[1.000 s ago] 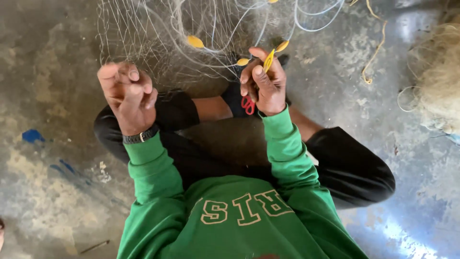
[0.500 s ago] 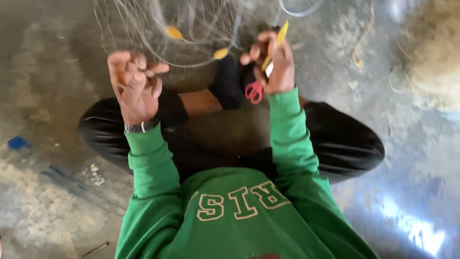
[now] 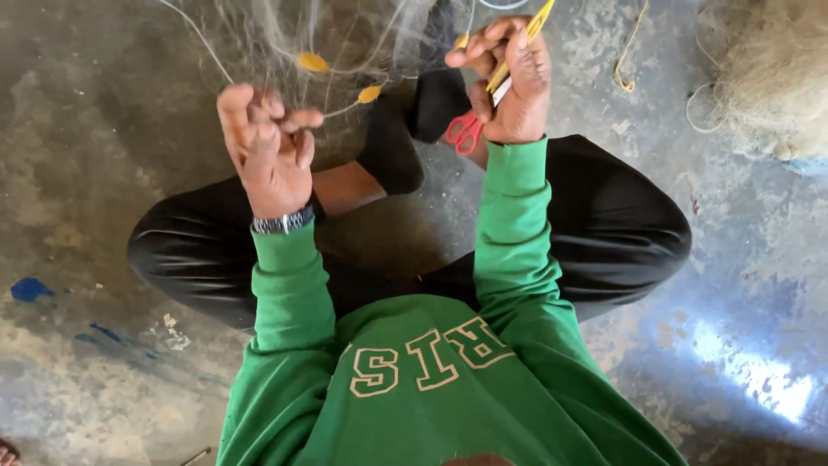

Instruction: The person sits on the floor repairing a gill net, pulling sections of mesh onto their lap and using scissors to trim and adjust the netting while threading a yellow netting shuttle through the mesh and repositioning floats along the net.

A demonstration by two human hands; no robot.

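At frame left, your left hand (image 3: 269, 151) has risen w/ fingers curled, pinching the fine net (image 3: 285, 43) taut. Center: yellow floats (image 3: 312, 62) shifted up. Right hand (image 3: 507, 82) now higher, pinching yellow needle (image 3: 528, 34), red scissors (image 3: 466, 131) looped below: mending stroke underway.

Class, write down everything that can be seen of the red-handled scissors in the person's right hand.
The red-handled scissors are small, with two red loop handles that look like plastic. Only the loops show, poking out below the palm of the right hand; the blades are hidden inside the grip, so open or shut cannot be told. They hang above the black trouser knee, held together with a slim yellow tool that juts up between the fingers.
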